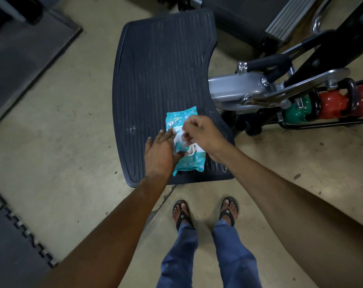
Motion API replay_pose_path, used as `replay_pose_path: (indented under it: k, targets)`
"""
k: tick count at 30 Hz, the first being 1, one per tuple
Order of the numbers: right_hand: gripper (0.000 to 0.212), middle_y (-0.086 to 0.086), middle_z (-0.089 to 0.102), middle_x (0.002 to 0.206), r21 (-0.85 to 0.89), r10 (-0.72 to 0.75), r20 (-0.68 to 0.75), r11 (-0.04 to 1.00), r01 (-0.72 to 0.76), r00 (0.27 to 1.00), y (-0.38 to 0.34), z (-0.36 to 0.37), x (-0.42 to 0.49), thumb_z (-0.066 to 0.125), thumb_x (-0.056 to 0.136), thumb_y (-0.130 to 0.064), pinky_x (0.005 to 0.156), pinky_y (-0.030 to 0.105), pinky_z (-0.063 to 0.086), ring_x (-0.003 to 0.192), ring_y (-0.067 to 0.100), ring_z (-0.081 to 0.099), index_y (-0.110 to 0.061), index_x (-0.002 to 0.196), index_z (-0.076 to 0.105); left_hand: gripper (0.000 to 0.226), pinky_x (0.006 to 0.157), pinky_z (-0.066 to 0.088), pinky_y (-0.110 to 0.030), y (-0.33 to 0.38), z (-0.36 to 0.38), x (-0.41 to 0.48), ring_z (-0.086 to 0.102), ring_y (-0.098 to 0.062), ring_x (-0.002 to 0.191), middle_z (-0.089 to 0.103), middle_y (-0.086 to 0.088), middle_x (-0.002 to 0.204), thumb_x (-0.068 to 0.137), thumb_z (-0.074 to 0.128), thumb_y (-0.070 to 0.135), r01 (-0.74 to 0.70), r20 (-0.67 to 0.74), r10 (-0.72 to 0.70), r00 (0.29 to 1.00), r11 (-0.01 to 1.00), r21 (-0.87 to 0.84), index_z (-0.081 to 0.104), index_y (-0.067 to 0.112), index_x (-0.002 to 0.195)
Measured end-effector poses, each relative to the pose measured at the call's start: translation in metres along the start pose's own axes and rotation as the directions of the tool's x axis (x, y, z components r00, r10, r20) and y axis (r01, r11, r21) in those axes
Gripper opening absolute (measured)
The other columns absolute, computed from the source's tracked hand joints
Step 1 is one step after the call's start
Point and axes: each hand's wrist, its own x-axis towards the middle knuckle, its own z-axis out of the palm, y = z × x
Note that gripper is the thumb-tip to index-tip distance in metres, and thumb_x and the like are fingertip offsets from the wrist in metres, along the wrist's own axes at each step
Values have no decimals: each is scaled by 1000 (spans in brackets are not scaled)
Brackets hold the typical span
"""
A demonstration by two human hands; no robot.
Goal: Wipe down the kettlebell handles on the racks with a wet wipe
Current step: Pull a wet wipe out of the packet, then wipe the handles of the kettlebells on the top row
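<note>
**poster1:** So what's in the packet, and who's got hold of what?

**poster2:** The teal wipe packet [189, 164] lies flat on a black ribbed platform [164, 69], near its front edge. Its white flap [194, 151] is flipped open, and a white wet wipe [179, 140] is sticking up out of the opening. The person's left hand [160, 150] lies flat on the packet's left side, fingers straight, pressing it down. The right hand [201, 134] is curled just above the opening, with its fingertips pinching the wipe. The two hands are close together, nearly touching over the packet. Both forearms reach forward and down from the bottom of the frame.

**poster1:** And the kettlebells?

**poster2:** Off to the right, well apart from the hands. There's a green kettlebell [294, 113] and a red kettlebell [330, 102] side by side on a low black rack [321, 126], and a black handle [352, 90] shows just past the red one. A grey machine arm [228, 88] and its metal bracket cross in front and partly hide them. Below, the person's feet in black sandals [181, 213] stand on the concrete floor [62, 121]. Dark foam mats [14, 246] sit at the left.
</note>
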Motion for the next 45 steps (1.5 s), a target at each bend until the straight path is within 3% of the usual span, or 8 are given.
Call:
replay_pose_path:
  k: [8,12,18,23,29,36,41,45]
  targets:
    - [13,9,55,65,287,-217,38,938,197,976,-109,-29,-47,51,97,-3,59,32,50,59,17,61,-1,86,59,54,108,45,-41,19,-38,-14,58,-23,124,62,-5,137,85,79,33,39,-13,-48,999,915,-401,61,13,132]
    - [15,4,54,65,329,-237,-26,915,232,971,-135,-59,-96,56,87,-15,57,29,48,62,16,56,-10,72,57,32,89,59,-37,55,-104,-49,70,-14,105,70,-3,124,98,63,13,137,73,-161,984,434,-890,63,13,130]
    - [20,8,54,57,243,-220,-244,929,279,944,-161,-102,-203,61,90,-1,49,25,45,51,18,54,-6,72,56,30,91,56,-48,151,-212,-103,70,-33,97,72,-18,109,97,58,32,301,298,45,953,-93,-949,70,12,116]
    - [21,14,55,65,-70,-317,-444,945,321,838,-165,-150,-267,67,89,-1,44,23,42,46,9,51,-12,77,53,16,91,57,-44,231,-253,-134,71,-24,91,76,-11,99,97,64,19,76,108,240,965,141,-987,77,14,105]
    - [36,2,67,111,-580,-637,-442,740,340,632,-155,-226,-315,63,87,-24,86,32,54,97,15,65,-17,123,65,6,78,59,-42,333,-259,-131,69,-26,79,76,-13,88,92,69,9,27,84,250,965,223,-974,74,9,94]
    - [43,1,73,119,-699,-678,-389,658,279,624,-149,-357,-347,54,92,-20,90,37,55,104,21,69,-28,134,61,11,55,56,-29,481,-244,-117,70,-33,80,73,-20,91,98,61,11,74,125,336,934,161,-984,70,4,99]
    - [27,-1,78,101,-713,-692,-399,647,270,601,-165,-445,-349,63,91,-6,82,9,47,93,13,70,-18,112,74,17,76,61,-44,543,-243,-92,74,-35,89,74,-20,98,101,57,16,-7,65,380,923,186,-983,68,3,103]
    - [21,-14,74,95,-657,-672,-417,688,308,612,-180,-501,-321,64,94,-9,77,19,51,85,2,67,-21,107,76,12,75,60,-34,565,-239,-43,73,-24,97,76,-4,101,99,63,23,-197,-62,365,929,345,-918,71,14,102]
